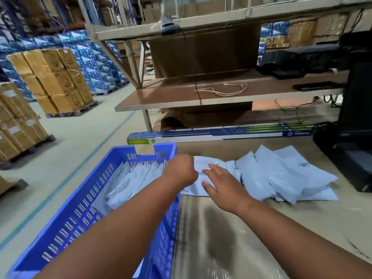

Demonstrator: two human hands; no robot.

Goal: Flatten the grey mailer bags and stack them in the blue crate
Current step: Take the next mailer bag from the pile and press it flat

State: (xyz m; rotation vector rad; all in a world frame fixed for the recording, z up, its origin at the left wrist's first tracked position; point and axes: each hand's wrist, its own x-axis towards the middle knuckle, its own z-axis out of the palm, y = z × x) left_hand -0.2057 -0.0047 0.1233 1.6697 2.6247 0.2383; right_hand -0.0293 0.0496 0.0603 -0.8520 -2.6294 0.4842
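One grey mailer bag (198, 170) lies on the worktable (302, 214) just right of the blue crate (80, 208), at the near-left edge of a loose pile of mailer bags (281, 174). The left hand (181, 170) is curled over the bag's left end, though whether it pinches it cannot be told, and the right hand (223, 186) presses flat, fingers spread, on the bag. Further mailers (128, 182) lie stacked inside the crate; long lamp boxes (221, 133) rest along the table's far edge.

Blue crate (84, 200) of moulded plastic with slotted walls, grey mailer bags (281, 174) of smooth, faintly sheened plastic film, table (302, 218) top matt and scuffed, cardboard cartons (54, 77) matt brown.
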